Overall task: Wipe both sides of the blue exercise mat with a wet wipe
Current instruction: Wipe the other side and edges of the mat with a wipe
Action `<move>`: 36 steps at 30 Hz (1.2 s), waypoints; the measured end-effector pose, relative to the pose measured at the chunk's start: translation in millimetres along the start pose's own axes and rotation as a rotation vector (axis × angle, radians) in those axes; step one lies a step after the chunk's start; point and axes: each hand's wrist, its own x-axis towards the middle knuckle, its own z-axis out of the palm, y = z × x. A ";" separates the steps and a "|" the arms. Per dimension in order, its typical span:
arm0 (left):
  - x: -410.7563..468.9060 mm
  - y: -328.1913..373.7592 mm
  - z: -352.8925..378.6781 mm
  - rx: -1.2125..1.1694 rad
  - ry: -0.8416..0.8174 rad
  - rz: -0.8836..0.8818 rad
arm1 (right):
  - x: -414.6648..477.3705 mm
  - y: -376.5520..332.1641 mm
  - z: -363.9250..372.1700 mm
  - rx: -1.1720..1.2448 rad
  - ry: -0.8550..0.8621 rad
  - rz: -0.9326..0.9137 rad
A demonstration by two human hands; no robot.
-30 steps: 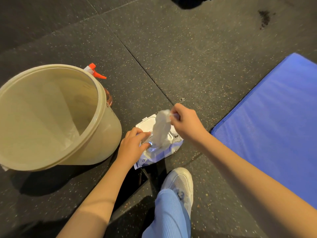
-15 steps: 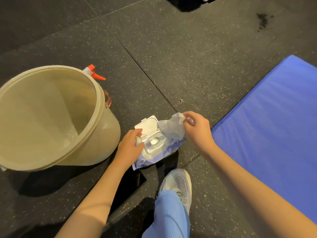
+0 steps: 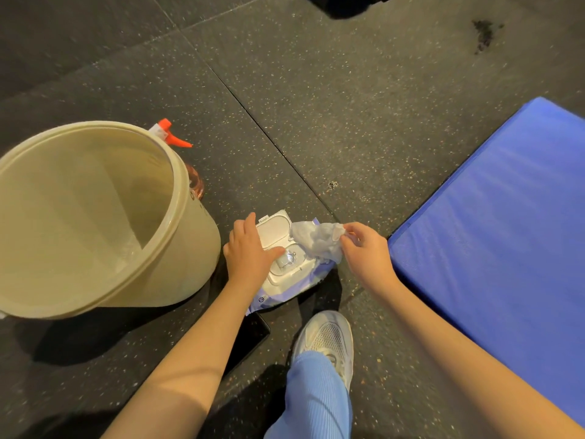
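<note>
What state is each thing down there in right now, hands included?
wipes pack, lid flipped open, on the floor.
wet wipe, crumpled, pinched by the right hand.
left hand, flat on the pack.
blue mat, lying flat, untouched.
bucket, lidless, standing.
spray bottle, upright behind the bucket, mostly hidden.

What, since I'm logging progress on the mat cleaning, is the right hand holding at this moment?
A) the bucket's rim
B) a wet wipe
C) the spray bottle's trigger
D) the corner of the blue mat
B: the right hand pinches a crumpled wet wipe over the open wipes pack, while the left hand rests on that pack.
</note>
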 end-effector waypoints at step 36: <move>-50.4 125.0 24.9 -0.024 -0.359 0.344 | -36.9 -59.7 -226.6 -0.359 -0.041 -0.127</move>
